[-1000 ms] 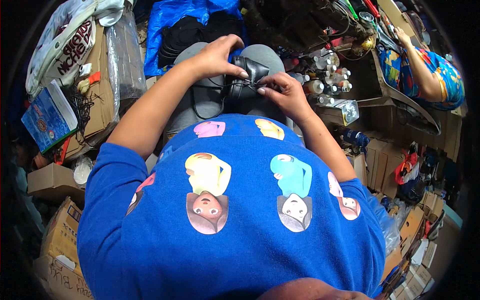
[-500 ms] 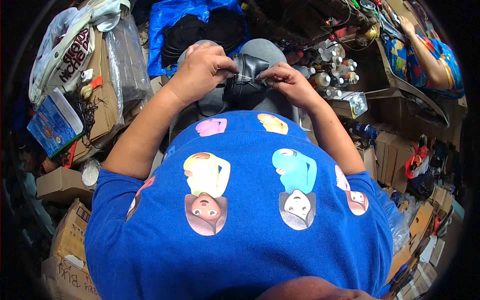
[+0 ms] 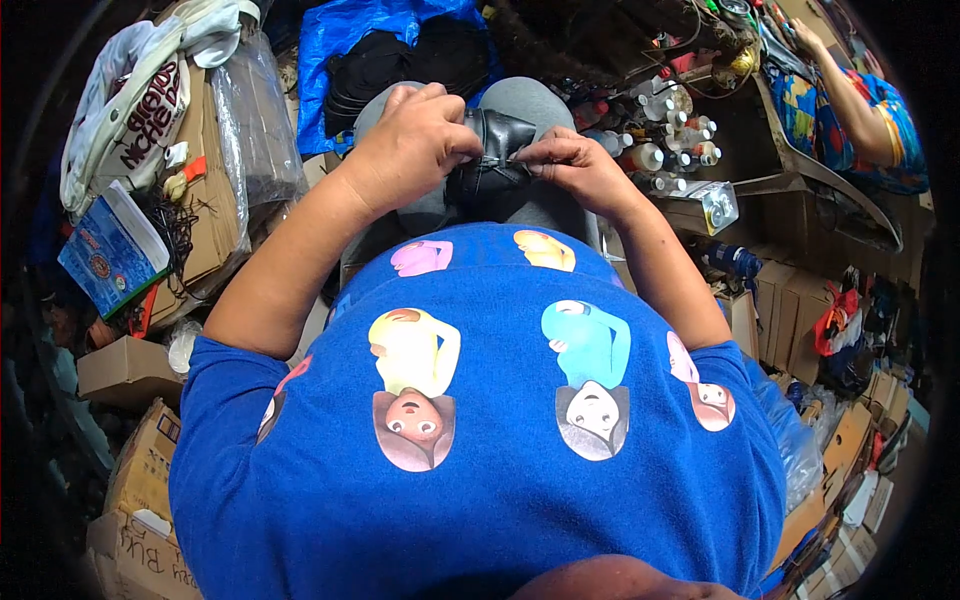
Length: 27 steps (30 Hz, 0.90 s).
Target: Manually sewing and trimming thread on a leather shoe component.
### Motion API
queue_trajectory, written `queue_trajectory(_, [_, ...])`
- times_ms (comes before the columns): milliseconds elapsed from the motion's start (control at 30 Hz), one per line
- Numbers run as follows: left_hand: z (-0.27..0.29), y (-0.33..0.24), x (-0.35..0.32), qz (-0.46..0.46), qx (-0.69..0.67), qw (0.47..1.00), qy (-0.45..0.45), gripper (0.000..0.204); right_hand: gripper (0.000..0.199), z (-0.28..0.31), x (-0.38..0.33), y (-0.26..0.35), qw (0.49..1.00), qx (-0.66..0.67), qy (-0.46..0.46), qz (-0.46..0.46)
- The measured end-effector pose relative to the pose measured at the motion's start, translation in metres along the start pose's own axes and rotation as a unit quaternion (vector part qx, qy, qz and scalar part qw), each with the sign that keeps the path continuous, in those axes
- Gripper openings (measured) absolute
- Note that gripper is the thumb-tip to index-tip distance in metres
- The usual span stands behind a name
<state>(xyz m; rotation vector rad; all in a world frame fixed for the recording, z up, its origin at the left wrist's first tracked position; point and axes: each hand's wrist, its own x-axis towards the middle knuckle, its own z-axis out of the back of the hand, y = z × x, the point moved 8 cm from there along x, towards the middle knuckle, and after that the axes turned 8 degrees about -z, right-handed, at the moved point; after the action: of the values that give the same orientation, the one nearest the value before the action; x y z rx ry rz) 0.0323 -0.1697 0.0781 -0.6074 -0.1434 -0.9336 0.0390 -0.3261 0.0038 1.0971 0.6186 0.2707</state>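
Note:
A shiny black leather shoe (image 3: 492,184) rests in my lap between my grey-clad knees, with a thin lace or thread across its upper. My left hand (image 3: 418,142) is closed in a pinch at the shoe's left side. From the other side, my right hand (image 3: 574,168) pinches thumb against fingers at the shoe's right edge. The fingertips are close together over the shoe, and the strand between them is barely visible. My left hand partly hides the shoe's left side.
Beyond my knees, black pieces (image 3: 410,65) lie on a blue plastic sheet (image 3: 318,50). Several bottles (image 3: 665,140) stand at the right. At far right is another person's arm (image 3: 850,110). Cardboard (image 3: 205,220) and a blue book (image 3: 110,250) are at left.
My left hand has shifted slightly right and down, closer to my right hand. The pale strand stretched between them earlier now barely shows. The shoe stays in my lap.

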Motion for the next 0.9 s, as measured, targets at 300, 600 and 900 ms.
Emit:
queue_trajectory(300, [-0.023, 0.036, -0.016, 0.082, -0.175, 0.980, 0.046, 0.029, 0.024, -0.004, -0.002, -0.008, 0.999, 0.015, 0.015, -0.027])
queue_trajectory(600, [-0.064, 0.067, -0.011, 0.169, -0.440, 0.877, 0.096, 0.018, 0.024, -0.003, 0.012, -0.015, 0.999, -0.009, -0.037, 0.036])
queue_trajectory(900, [-0.039, 0.036, -0.011, 0.196, -0.296, 0.930, 0.094, 0.021, 0.024, -0.010, -0.004, -0.004, 0.999, 0.039, -0.038, 0.000])
